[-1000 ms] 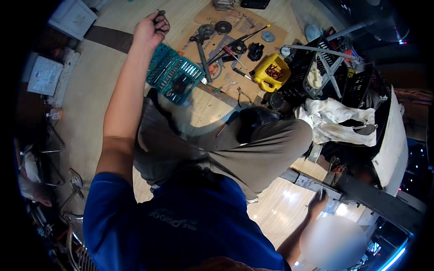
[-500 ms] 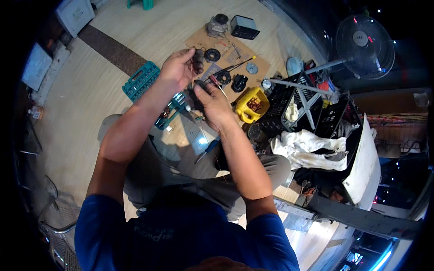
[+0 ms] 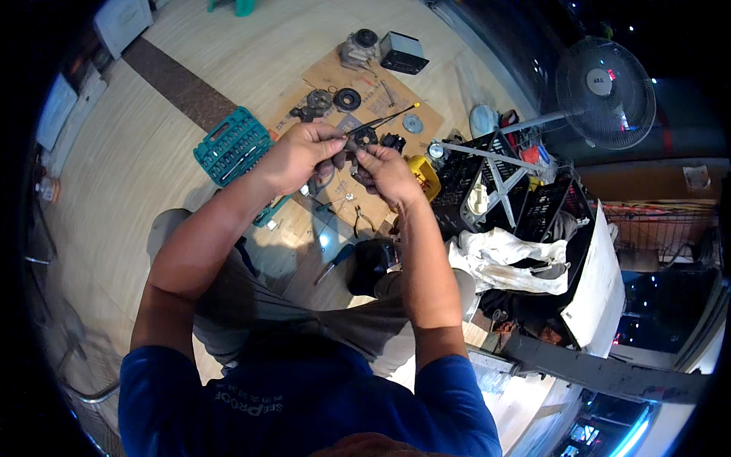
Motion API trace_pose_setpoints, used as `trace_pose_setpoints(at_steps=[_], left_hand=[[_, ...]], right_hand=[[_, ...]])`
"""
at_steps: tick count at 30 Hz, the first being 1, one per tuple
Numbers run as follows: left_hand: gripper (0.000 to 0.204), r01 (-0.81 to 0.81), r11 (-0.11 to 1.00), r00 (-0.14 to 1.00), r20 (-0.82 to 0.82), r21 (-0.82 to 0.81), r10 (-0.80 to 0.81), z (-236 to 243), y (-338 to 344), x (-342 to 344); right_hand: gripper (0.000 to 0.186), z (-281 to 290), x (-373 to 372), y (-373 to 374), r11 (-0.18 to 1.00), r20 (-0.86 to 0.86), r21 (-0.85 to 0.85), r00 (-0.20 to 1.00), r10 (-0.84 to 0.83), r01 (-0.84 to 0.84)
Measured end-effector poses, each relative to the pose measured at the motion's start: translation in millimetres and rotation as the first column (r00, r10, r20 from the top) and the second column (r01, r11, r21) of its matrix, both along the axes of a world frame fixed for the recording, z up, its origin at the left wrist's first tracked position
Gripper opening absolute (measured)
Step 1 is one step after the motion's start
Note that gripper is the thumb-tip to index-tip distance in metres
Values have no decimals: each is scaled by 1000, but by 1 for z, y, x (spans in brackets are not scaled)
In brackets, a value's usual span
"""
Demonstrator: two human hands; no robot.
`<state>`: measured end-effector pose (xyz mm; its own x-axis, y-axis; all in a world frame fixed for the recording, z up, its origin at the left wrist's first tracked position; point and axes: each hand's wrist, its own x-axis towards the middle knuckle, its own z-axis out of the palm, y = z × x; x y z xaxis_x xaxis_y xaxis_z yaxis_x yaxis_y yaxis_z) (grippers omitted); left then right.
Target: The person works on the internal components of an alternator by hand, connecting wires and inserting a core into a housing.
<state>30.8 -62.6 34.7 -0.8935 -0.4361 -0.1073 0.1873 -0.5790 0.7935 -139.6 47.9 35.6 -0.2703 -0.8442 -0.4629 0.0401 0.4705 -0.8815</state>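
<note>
My left hand (image 3: 308, 156) and my right hand (image 3: 387, 174) meet over a cardboard sheet (image 3: 422, 122), fingers pinched around something small that is too hidden to make out. Just beyond them lie a black ring-shaped part (image 3: 346, 99), a grey disc (image 3: 413, 123) and long thin rods with a yellow tip (image 3: 415, 107). Left of my left hand is an open teal socket case (image 3: 225, 148). A yellow jug (image 3: 425, 174) is partly behind my right hand. Pliers (image 3: 362, 218) and a blue-handled screwdriver (image 3: 333, 263) are lower down.
A standing fan (image 3: 598, 82) is at the right, beside black crates (image 3: 542, 209) bearing white cloths (image 3: 506, 259). A metal-cased unit (image 3: 402, 52) and a grey housing (image 3: 358, 49) are at the back. A metal beam (image 3: 548, 350) crosses the lower right.
A second ago my hands were far apart, left raised, right low at the right. Both came together over the cardboard, where copper-coloured strands showed between them, and are now closer, fingers pinched.
</note>
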Motion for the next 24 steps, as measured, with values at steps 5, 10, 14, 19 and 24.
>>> trace_pose_setpoints(at_steps=[5,10,14,19,24], left_hand=[[20,124,873,937,345,-471,53,-2,19,-6],[21,-87,936,943,274,-342,188,-14,31,-16],[19,-224,973,965,130,-53,229,-17,34,-20],[21,-96,974,989,-95,205,117,-16,40,-17],[20,-87,972,993,-65,216,103,-18,38,-14]], right_hand=[[26,52,7,1,997,-166,61,986,-26,36],[30,45,31,17,991,-327,-114,940,-98,63],[21,8,59,31,962,-140,-228,973,-184,150],[16,-8,51,49,952,427,-169,890,-162,254],[17,-11,49,56,940,457,-256,885,-88,226]])
